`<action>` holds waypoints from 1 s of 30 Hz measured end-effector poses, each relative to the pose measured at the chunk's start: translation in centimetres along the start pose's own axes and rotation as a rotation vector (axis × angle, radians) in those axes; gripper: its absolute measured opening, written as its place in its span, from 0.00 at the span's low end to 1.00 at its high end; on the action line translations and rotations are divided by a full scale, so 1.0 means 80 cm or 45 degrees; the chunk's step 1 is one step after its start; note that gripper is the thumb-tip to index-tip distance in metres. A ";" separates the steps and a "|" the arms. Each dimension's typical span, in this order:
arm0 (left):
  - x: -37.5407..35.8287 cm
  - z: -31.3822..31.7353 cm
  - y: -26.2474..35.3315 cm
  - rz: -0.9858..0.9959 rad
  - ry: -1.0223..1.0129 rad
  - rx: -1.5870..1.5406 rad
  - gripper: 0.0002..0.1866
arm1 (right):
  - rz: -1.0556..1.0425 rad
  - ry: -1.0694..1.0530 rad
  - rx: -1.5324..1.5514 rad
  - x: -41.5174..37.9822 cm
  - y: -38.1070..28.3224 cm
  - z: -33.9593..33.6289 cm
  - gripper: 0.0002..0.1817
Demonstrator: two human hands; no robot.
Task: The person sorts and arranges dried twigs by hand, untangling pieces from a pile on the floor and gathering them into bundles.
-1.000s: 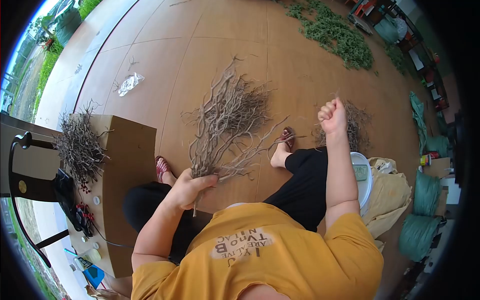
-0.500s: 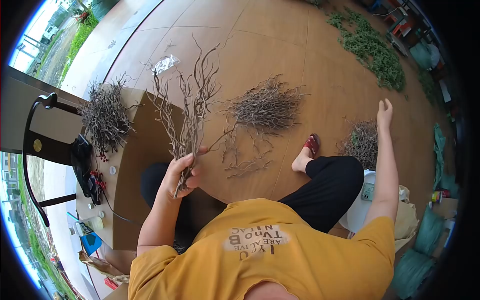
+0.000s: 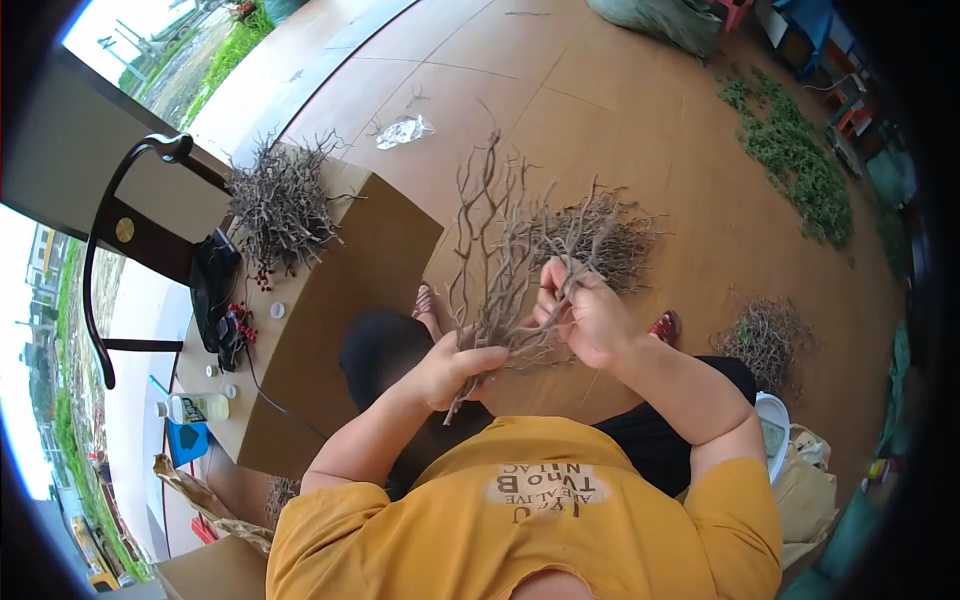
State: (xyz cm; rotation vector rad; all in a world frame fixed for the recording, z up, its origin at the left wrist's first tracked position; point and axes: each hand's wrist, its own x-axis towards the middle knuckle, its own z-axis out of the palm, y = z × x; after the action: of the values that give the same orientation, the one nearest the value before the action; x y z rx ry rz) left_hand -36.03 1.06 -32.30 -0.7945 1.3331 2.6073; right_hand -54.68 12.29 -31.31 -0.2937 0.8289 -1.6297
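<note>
My left hand (image 3: 455, 372) is closed round the lower stems of a bundle of dry, crooked twigs (image 3: 492, 245), whose branching tips fan upward. Just right of it, my right hand (image 3: 592, 318) pinches a twig (image 3: 572, 272) at the side of the bundle, fingers close to the other stems. Beyond my hands, a pile of similar twigs (image 3: 620, 245) lies on the floor, partly covered in this view by my right hand and the bundle.
At left, a cardboard box (image 3: 385, 250) carries a twig heap (image 3: 285, 200), red berries (image 3: 240, 322) and a bottle (image 3: 198, 408). A dark chair (image 3: 140, 235) stands beside it. Another twig pile (image 3: 768, 340) and green foliage (image 3: 800, 170) lie at right, near a white bucket (image 3: 772, 425).
My right hand has come in from the far right to the bundle and now pinches a twig. My left hand and the bundle have shifted right in view, and the camera view has turned.
</note>
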 end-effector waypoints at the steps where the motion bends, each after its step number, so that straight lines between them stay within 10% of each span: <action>1: -0.012 0.005 0.004 0.011 0.005 0.093 0.09 | 0.012 0.082 -0.038 -0.008 0.005 -0.003 0.12; 9: -0.028 0.017 0.022 -0.054 -0.027 0.384 0.07 | 0.066 0.210 -0.289 -0.004 0.017 -0.025 0.13; 11: -0.045 0.006 0.033 -0.100 -0.012 0.356 0.07 | -0.106 0.980 0.158 0.013 0.013 0.002 0.11; 12: -0.062 -0.002 0.045 -0.132 -0.009 0.346 0.08 | -0.323 0.610 -0.338 0.023 -0.007 -0.132 0.11; 16: -0.127 -0.068 0.116 0.254 0.532 0.488 0.10 | -0.826 1.180 -0.610 -0.017 -0.128 -0.249 0.14; 20: -0.105 -0.176 0.219 0.984 1.143 0.614 0.13 | -0.354 1.090 -0.883 0.009 -0.101 -0.285 0.19; 23: -0.087 -0.294 0.277 1.026 1.590 0.732 0.20 | -0.262 1.006 -1.033 0.010 -0.072 -0.333 0.17; 26: -0.071 -0.525 0.281 0.349 1.803 0.888 0.46 | -0.013 1.048 -1.237 -0.018 -0.075 -0.371 0.12; 27: -0.024 -0.446 0.265 -0.059 1.932 0.765 0.45 | 0.020 1.116 -1.317 -0.031 -0.081 -0.399 0.12; 29: -0.059 -0.670 0.222 -0.125 1.619 0.615 0.46 | 0.096 1.234 -1.472 -0.062 -0.092 -0.430 0.13; 30: -0.056 -0.619 0.215 -0.157 1.509 0.376 0.45 | 0.141 1.289 -1.556 -0.075 -0.104 -0.436 0.13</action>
State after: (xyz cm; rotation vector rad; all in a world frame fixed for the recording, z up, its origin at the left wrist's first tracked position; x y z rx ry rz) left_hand -17.80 -47.51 -41.27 -2.4045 1.6706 1.6695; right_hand -80.71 30.33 -49.21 -0.2236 2.5276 -0.8938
